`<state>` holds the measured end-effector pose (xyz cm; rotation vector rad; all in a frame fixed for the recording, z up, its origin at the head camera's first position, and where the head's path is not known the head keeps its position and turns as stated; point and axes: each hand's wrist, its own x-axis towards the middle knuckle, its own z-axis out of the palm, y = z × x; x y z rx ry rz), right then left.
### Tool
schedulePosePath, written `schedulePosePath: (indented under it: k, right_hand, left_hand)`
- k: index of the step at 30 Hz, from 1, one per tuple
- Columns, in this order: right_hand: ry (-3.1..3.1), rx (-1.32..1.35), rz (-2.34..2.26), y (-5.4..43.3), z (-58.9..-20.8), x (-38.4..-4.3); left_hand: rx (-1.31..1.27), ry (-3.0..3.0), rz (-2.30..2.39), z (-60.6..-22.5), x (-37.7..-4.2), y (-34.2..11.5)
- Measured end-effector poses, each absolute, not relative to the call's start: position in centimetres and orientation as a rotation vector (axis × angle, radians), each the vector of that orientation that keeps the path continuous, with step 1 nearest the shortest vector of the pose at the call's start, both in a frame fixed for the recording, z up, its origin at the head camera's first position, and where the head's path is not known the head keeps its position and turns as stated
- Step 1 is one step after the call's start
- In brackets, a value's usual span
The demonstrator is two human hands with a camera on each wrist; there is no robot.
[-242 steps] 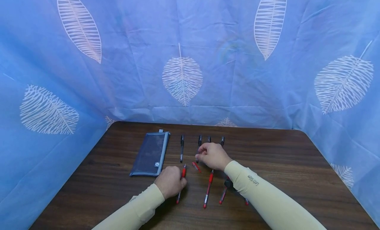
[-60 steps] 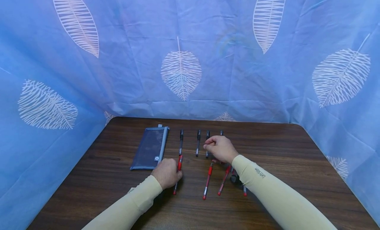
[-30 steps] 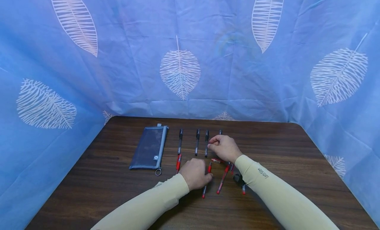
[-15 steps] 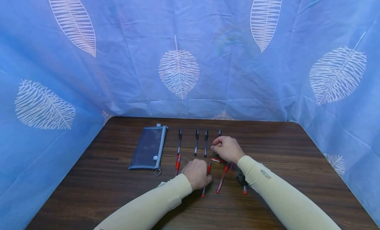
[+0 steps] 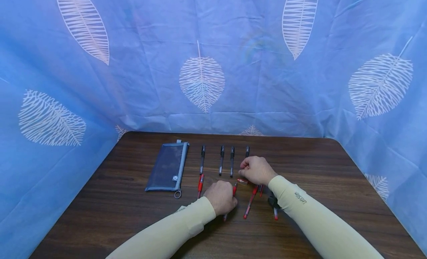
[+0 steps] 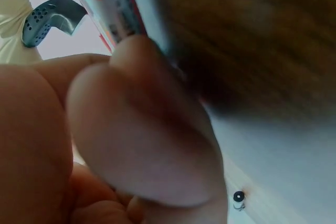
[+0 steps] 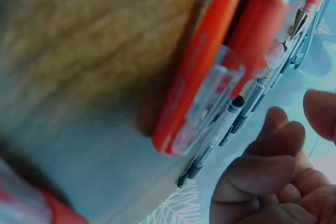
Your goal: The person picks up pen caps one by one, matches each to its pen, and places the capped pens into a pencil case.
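Released the first red pen (image 5: 200, 185) just below the leftmost black pen (image 5: 202, 160), then shifted the left hand (image 5: 221, 197) rightward and pinched a second red pen (image 5: 235, 189) between thumb and finger; seemingly moved on to the next in line. Lowered the right hand (image 5: 258, 170) slightly, nearer the loose red cap (image 5: 242, 181), thumb and fingers apart, gripping nothing. Made out a bare metal pen tip (image 7: 297, 22) clearly only from the right wrist, and blurred print (image 6: 123, 17) only from the left.

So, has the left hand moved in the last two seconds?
Yes, rightward: in the head view, the left hand is now farther from the mesh zip pouch, gripping another red gel pen.
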<state>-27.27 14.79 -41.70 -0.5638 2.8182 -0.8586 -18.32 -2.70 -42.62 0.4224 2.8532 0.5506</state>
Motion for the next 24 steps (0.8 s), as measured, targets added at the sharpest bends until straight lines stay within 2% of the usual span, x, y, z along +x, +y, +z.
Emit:
schedulePosePath:
  k: [14, 24]
  right_hand:
    - [2.805, -0.664, -0.693, 14.4, -42.0, -26.7]
    - [2.853, -0.793, -0.557, 14.0, -42.4, -26.3]
  left_hand:
    - [0.276, 2.766, 0.698, -42.1, -17.8, -4.1]
    - [0.294, 2.805, 0.700, -41.9, -17.5, -5.1]
